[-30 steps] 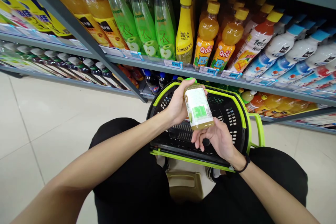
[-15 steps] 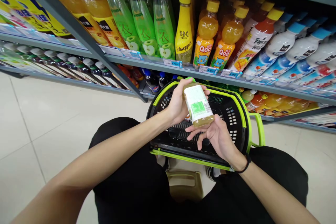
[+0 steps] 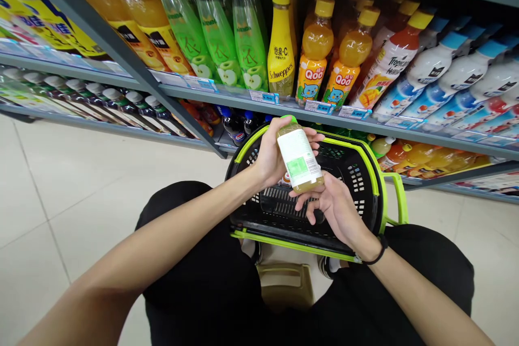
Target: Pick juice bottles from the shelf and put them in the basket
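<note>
A squarish juice bottle (image 3: 299,157) with a green cap and a white and green label is tilted in my hands, its base towards me and its label facing up. My left hand (image 3: 271,154) is wrapped round its upper part, with fingertips showing on the far side. At the lower end my right hand (image 3: 333,205) touches the base with thumb and fingers, the other fingers loosely curled beneath. Directly under both hands stands a black shopping basket (image 3: 302,240) with a lime-green rim. Something small and partly hidden lies in it below the bottle.
Ahead is a grey shelf (image 3: 243,98) with rows of drinks: green apple bottles (image 3: 253,48), a yellow Schweppes bottle (image 3: 280,46), and orange Qoo bottles (image 3: 312,59). More bottles line the lower shelf. The basket's green handle (image 3: 401,200) sticks out right. A beige object (image 3: 286,284) lies between my feet.
The bottle has shifted slightly left and turned so that its label faces me more squarely. My hands have moved a little with it.
</note>
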`<action>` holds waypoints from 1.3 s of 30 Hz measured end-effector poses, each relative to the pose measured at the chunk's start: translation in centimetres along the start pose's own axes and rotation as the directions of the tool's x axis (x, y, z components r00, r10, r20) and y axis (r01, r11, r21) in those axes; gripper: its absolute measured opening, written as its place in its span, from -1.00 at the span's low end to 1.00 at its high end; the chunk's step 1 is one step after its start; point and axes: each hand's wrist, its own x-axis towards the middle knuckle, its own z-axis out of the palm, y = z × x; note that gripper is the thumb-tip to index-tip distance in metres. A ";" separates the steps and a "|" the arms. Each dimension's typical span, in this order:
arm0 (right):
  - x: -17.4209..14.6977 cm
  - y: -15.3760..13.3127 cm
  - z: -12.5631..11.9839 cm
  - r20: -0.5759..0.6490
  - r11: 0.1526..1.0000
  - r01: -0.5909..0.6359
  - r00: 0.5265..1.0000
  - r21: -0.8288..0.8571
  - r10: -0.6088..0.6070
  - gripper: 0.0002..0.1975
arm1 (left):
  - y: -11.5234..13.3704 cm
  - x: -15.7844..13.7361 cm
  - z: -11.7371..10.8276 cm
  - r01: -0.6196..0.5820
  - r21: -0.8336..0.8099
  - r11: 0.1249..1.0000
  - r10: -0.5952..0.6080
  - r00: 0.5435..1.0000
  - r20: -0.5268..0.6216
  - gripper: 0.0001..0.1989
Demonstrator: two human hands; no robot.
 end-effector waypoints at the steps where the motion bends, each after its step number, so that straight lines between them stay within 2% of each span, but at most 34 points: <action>1: 0.0 -0.1 0.0 -0.007 1.000 -0.002 1.000 -0.009 0.002 -0.51 | 0.0 0.0 0.0 0.000 0.002 1.000 0.000 1.000 -0.004 -0.44; 15: -0.2 -0.1 0.3 -0.034 0.999 0.000 0.999 -0.044 -0.002 -0.52 | 0.4 -0.2 0.0 0.008 0.004 1.000 -0.008 0.999 0.037 -0.41; 25: 0.0 -0.2 0.2 -0.088 0.996 -0.020 0.996 -0.088 0.013 -0.53 | 0.5 -0.2 -0.2 -0.032 0.056 0.998 0.031 0.999 0.018 -0.38; 31: 0.2 0.1 -0.1 -0.142 0.985 0.021 0.989 -0.172 -0.046 -0.50 | 0.3 -0.2 -0.2 -0.041 0.071 0.997 0.041 0.999 0.000 -0.42; 39: 0.1 0.6 0.3 -0.201 0.964 0.074 0.971 -0.255 -0.128 -0.51 | 0.4 -0.2 -0.3 -0.048 0.071 0.996 0.046 0.998 0.031 -0.41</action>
